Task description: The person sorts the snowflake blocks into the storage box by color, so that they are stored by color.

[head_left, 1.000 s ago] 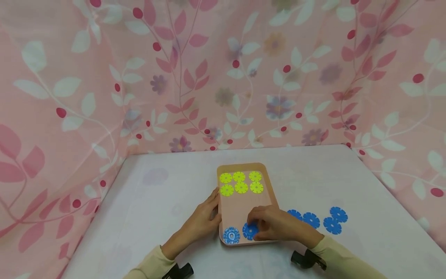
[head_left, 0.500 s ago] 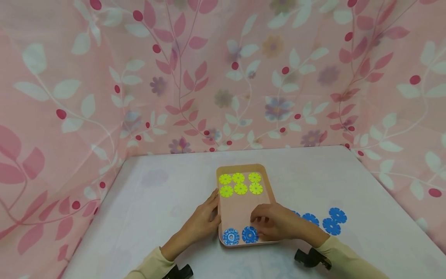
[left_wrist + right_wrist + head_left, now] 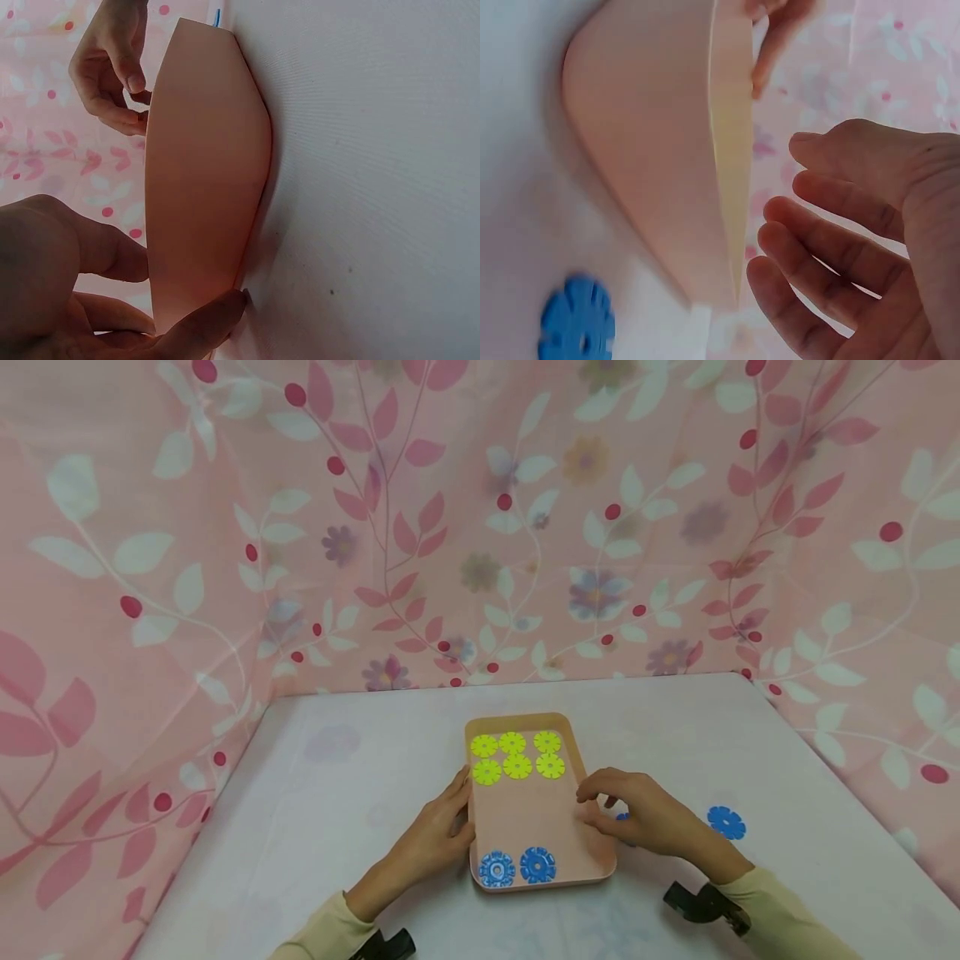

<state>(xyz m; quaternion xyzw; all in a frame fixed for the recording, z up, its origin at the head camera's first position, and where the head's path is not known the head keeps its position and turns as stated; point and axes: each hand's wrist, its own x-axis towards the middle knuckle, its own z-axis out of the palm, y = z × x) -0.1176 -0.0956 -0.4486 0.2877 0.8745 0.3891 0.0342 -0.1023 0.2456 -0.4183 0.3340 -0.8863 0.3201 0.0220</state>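
A shallow tray lies on the table, with several yellow-green notched discs in its far half. Two blue notched discs lie side by side at its near end. My left hand holds the tray's left wall, one finger low on the wall and another digit at the rim. Beyond the right rim, my right hand hovers with loosely bent, parted fingers and nothing between them. A blue disc peeks out beside its thumb; other loose blue discs are hidden under this hand.
Another loose blue disc lies farther right on the table. In the right wrist view, a blue disc sits near the tray's outer wall. A pink floral cloth hangs behind and at both sides.
My right hand has let go of the second blue disc, which stays in the tray. The hand has moved right past the rim, over the loose blue discs. My left hand stays put.
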